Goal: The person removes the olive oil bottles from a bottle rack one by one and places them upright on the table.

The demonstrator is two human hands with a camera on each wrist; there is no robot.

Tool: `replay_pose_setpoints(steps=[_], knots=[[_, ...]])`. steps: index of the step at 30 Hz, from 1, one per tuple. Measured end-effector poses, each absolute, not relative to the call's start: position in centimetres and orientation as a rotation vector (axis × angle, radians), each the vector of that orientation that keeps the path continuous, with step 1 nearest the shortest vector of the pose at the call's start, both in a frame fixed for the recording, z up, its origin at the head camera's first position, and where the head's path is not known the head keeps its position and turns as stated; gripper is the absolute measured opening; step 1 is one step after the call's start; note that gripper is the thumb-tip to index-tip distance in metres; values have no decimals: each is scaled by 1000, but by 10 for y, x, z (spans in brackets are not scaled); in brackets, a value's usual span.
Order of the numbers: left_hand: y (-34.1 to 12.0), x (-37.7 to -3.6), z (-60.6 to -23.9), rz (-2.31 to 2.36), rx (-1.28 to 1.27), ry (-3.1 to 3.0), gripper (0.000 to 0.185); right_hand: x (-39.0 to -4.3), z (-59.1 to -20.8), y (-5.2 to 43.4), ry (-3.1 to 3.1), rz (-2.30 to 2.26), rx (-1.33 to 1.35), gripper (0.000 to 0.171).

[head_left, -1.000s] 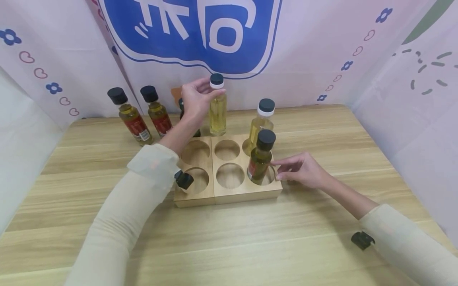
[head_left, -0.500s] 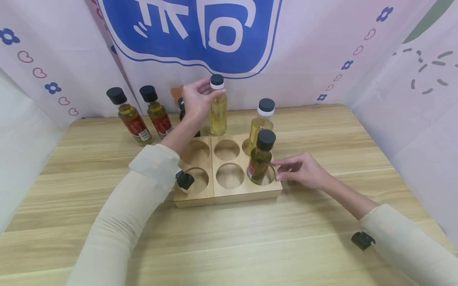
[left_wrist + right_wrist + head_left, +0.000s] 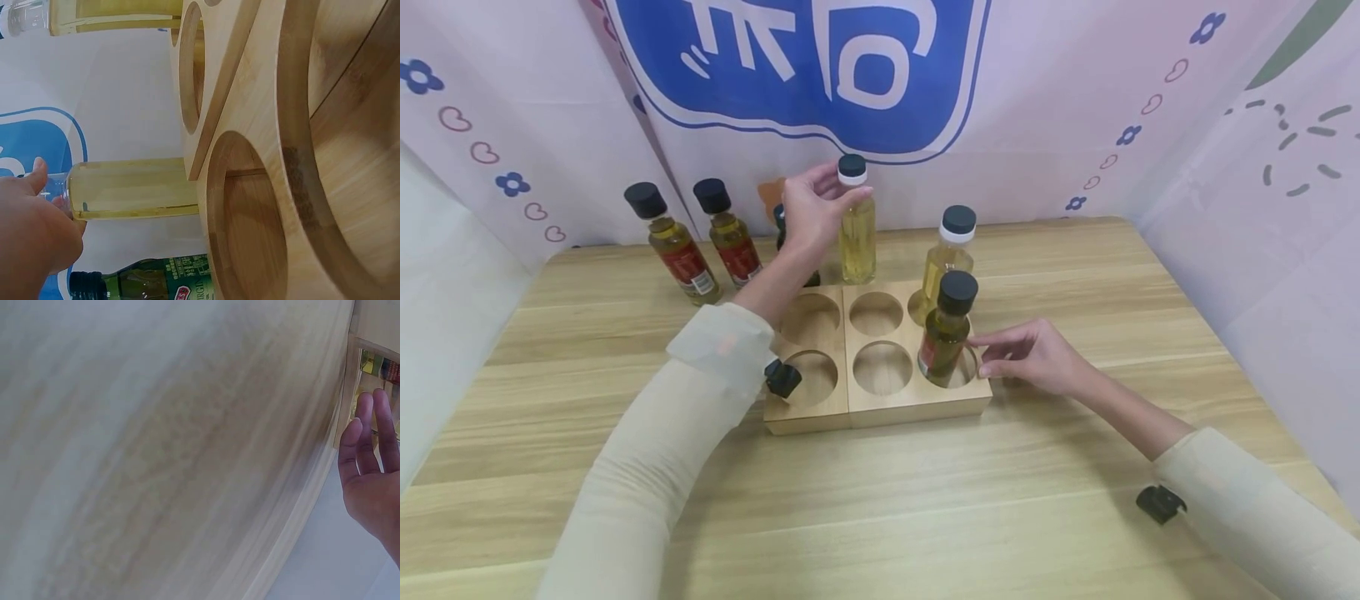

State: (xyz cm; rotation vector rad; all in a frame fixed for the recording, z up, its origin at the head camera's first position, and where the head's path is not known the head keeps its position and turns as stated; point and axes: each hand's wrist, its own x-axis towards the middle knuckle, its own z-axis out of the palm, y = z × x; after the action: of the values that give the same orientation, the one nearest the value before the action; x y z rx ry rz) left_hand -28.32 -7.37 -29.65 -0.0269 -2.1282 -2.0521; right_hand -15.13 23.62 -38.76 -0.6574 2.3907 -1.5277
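My left hand [image 3: 829, 198] grips the neck of a pale yellow bottle [image 3: 858, 237] with a black cap, upright just behind the wooden six-hole holder [image 3: 895, 410]. In the left wrist view, that pale bottle [image 3: 134, 187] lies beside the holder [image 3: 250, 81], with my fingers [image 3: 34, 225] round its top. My right hand [image 3: 1000, 354] rests with relaxed fingers against the holder's right edge. It is next to a dark oil bottle [image 3: 945, 333] standing in the front right hole. A second pale bottle [image 3: 946, 258] stands in the back right hole. The other holes are empty.
Two dark oil bottles with red labels [image 3: 676, 246] [image 3: 730, 233] stand at the back left of the wooden table [image 3: 925, 500]. Another bottle [image 3: 782, 227] is mostly hidden behind my left hand. Pink printed walls close in the back and both sides.
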Motion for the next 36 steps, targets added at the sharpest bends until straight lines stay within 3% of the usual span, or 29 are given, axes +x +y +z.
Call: replay_pose_setpoints(steps=[20, 36], knots=[[-99, -264, -275, -1690, -226, -2556, 72, -149, -387, 236, 2414, -1495, -645, 42], [-129, -235, -264, -1398, -501, -2717, 59, -150, -386, 235, 2407, -1502, -656, 42]])
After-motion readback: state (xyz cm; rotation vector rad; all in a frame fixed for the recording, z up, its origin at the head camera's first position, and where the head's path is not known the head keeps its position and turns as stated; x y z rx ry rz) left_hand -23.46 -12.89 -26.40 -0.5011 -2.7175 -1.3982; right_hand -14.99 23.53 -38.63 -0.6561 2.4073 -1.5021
